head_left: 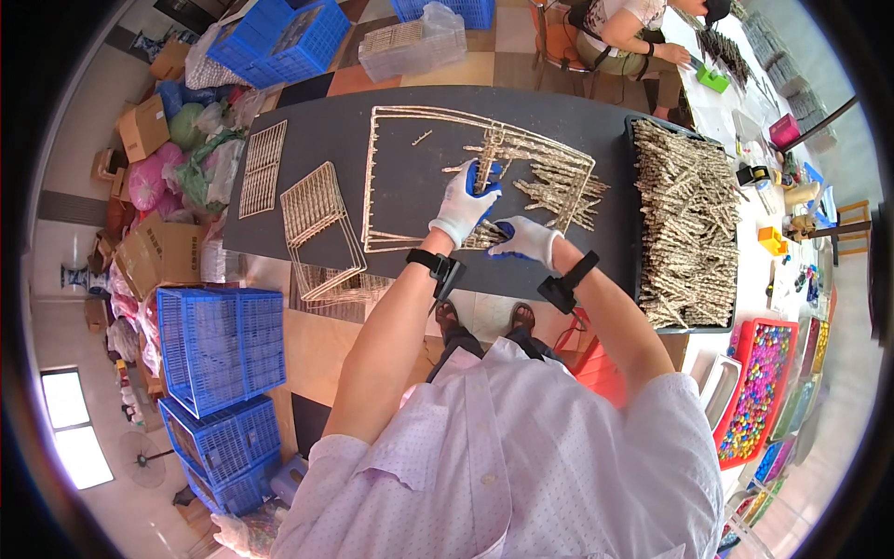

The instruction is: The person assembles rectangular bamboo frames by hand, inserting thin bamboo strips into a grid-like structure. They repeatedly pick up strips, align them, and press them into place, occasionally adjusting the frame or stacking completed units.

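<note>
Over the tabletop (321, 130), the left hand (463, 207) grips beige rods (486, 154) within a wire frame (371, 177), the right hand (529, 240) (grip unclear) at its near edge.

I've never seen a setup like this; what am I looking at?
There is no machine: a person works in white-and-blue gloves. The single picture comes from a wide fisheye camera on their head, looking down. On the dark table lie a large beige wire frame, smaller wire racks at the left, loose knobbly sticks and, at the right, a black tray full of more. The left hand curls around beige sticks over the frame; the right hand is at the frame's near edge, its grip partly hidden.
</note>
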`<state>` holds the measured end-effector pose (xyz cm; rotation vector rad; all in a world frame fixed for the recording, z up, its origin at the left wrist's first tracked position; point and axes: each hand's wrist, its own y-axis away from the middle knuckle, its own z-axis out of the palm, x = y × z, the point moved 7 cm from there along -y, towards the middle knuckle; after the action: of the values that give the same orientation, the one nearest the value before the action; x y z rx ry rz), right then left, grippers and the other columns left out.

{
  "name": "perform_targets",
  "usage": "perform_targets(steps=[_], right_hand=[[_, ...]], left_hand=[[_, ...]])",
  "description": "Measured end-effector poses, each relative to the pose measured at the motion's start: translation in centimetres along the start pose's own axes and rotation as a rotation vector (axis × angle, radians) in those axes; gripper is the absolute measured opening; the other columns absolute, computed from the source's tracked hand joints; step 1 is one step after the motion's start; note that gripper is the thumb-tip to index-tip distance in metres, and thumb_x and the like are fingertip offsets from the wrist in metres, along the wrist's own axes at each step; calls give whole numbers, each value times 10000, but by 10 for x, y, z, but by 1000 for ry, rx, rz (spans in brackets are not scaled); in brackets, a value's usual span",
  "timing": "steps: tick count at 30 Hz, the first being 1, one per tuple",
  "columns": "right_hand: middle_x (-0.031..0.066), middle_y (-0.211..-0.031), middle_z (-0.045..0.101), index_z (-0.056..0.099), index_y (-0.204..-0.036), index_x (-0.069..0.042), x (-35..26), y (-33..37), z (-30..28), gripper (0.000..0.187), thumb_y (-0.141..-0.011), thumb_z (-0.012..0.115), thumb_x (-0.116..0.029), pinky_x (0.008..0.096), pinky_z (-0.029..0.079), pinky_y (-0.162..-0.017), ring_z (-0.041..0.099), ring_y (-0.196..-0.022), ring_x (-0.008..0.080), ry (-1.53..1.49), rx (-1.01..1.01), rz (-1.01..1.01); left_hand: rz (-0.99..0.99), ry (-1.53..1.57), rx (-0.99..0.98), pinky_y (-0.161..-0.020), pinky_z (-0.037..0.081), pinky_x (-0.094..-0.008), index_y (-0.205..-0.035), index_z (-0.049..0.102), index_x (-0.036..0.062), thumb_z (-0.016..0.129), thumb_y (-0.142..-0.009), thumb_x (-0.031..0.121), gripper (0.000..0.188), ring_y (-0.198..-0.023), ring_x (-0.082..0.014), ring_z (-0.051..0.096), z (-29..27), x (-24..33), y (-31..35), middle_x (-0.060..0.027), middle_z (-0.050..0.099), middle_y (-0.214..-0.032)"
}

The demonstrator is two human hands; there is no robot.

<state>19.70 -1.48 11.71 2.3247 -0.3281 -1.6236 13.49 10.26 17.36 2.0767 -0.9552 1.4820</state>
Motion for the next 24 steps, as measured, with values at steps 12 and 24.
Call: perform_targets(steps=[12,24], right_hand=[[67,-990,597,631,-1023,-152,-53,34,14,305,-784,702,-327,402,428,-819,556,-994,256,830,544,-470],[103,-1046,640,633,-1089,-109,-54,16,22,318,-820,662,-276,412,469,-862,585,-1055,290,763,93,-363]], left_hand=[[-597,390,308,-500,474,-278,-1027,592,55,674,-799,17,246,-553,-119,541,-38,-64,15,-29,600,-759],[-546,436,303,-478,441,-288,-948,592,67,695,-792,64,187,-522,-131,520,-36,-67,30,-25,562,-681]])
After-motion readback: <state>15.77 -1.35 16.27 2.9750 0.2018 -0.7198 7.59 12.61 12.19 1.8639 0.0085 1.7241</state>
